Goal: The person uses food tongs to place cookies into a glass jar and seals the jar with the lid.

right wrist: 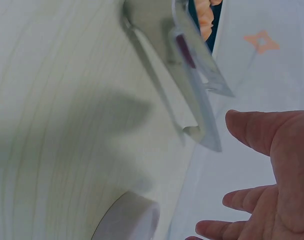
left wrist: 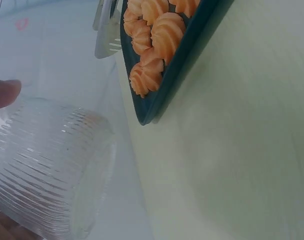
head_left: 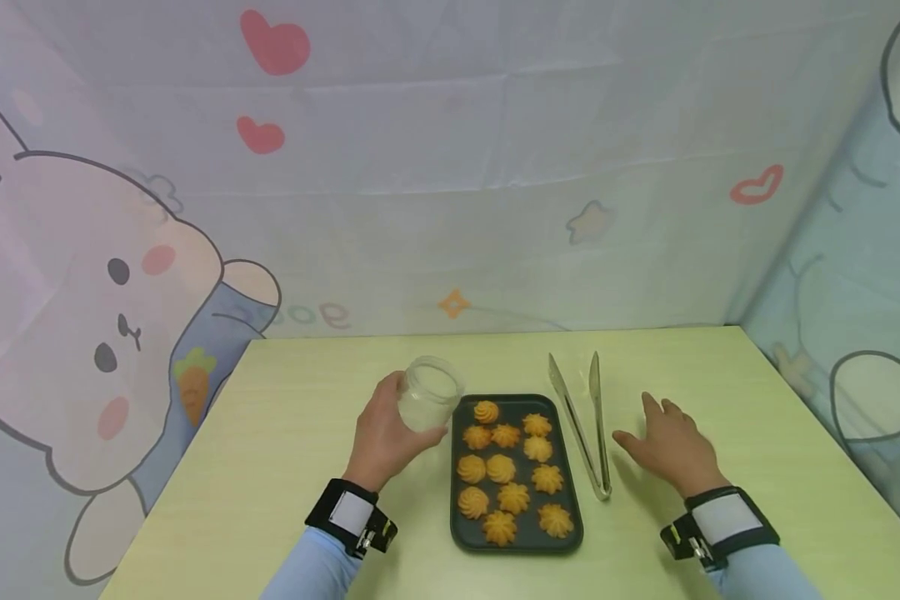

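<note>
My left hand [head_left: 386, 433] grips a clear ribbed jar [head_left: 429, 392] by its side, left of the baking tray's far corner. The left wrist view shows the jar [left wrist: 52, 165] tilted, with the thumb on one side and fingers on the other; it looks see-through and holds nothing visible. On the dark tray [head_left: 517, 546] sit several golden piped cookies [head_left: 513, 497]. Metal tongs [head_left: 600, 442] lie spread beside the tray, their tips toward the back. To the right of the tongs [right wrist: 192, 100], my right hand [head_left: 675, 446] hovers with fingers apart, holding nothing.
The pale wood-grain table [head_left: 307, 417] reaches back to a printed cloth wall [head_left: 495, 250] with hearts and a cartoon rabbit. Another cloth wall [head_left: 855, 292] stands along the right side. Both wrists wear black straps [head_left: 727, 521] over light blue sleeves.
</note>
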The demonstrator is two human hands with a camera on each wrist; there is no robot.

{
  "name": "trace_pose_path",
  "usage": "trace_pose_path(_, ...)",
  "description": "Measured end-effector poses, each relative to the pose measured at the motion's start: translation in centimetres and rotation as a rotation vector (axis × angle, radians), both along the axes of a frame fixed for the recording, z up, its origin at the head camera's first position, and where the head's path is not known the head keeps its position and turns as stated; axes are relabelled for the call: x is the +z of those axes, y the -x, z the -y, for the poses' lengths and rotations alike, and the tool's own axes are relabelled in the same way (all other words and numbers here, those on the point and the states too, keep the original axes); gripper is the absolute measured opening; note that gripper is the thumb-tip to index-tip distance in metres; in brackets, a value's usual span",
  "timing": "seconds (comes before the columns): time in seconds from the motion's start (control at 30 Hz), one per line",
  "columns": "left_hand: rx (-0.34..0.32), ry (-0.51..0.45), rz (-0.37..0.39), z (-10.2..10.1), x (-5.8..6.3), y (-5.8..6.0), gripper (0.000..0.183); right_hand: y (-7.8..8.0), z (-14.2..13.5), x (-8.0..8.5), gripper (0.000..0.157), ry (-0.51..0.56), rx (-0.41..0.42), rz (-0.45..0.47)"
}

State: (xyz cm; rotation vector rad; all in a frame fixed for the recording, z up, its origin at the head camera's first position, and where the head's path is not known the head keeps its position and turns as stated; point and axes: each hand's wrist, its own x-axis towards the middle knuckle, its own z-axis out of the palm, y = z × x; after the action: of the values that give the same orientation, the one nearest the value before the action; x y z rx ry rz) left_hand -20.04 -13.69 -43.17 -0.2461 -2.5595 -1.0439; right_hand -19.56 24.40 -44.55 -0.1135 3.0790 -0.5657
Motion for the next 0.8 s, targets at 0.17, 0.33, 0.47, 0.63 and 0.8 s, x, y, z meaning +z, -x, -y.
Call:
trace_pose_path(0.17,0.079,-0.123,0.094,0.7,-0.4,0.4,0.093,-0.1,0.4,0.1,0.088,0.014,0.008,-0.008)
trace_pose_path(0.33,0.115,-0.191,0.152,1.7,-0.8,1.0,0.095,0.0,0.5,0.1,0.087,0.030,0.011,-0.010)
trace_pose_path(0.47,0.119,-0.204,0.186,2.3,-1.3,1.3,0.096,0.0,0.7,0.1,0.086,0.038,0.015,-0.013)
trace_pose_path(0.63,0.123,-0.229,0.201,2.6,-2.3,1.7,0.095,-0.1,1.1,0.1,0.083,0.054,0.033,-0.012)
trace_pose_path(0.8,0.117,-0.260,0.196,2.7,-3.5,1.9,0.097,-0.1,1.2,0.1,0.082,0.056,0.039,-0.029)
